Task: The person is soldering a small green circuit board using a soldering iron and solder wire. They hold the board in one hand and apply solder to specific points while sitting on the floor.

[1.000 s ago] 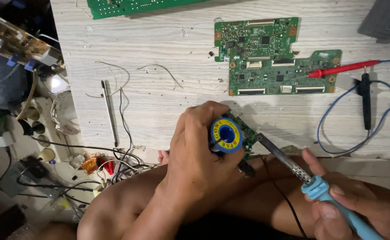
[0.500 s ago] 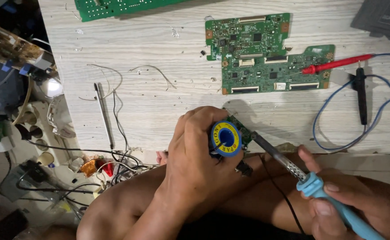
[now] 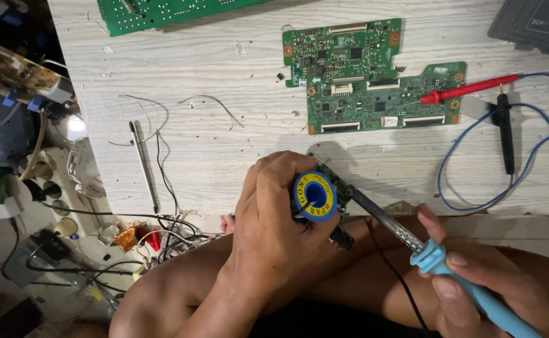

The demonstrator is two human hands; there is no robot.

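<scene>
My left hand (image 3: 274, 231) grips a small solder spool (image 3: 315, 196) with a blue and yellow face, and a small green circuit board (image 3: 335, 181) shows just behind it. My right hand (image 3: 493, 281) holds a soldering iron (image 3: 412, 241) by its light blue handle; the metal tip points up-left and meets the small board beside the spool. Both hands hover at the near edge of the pale wooden table (image 3: 224, 125), above my bare legs.
A larger green circuit board (image 3: 374, 78) lies on the table beyond the hands. Red (image 3: 468, 89) and black (image 3: 506, 134) meter probes with blue leads lie at right. Another green board (image 3: 162, 12) sits at the top. Tweezers (image 3: 144, 166), loose wires and cluttered parts crowd the left.
The view has shifted slightly, so the table contents sit lower and further right in frame. Both hands keep the same grip and position on spool and iron.
</scene>
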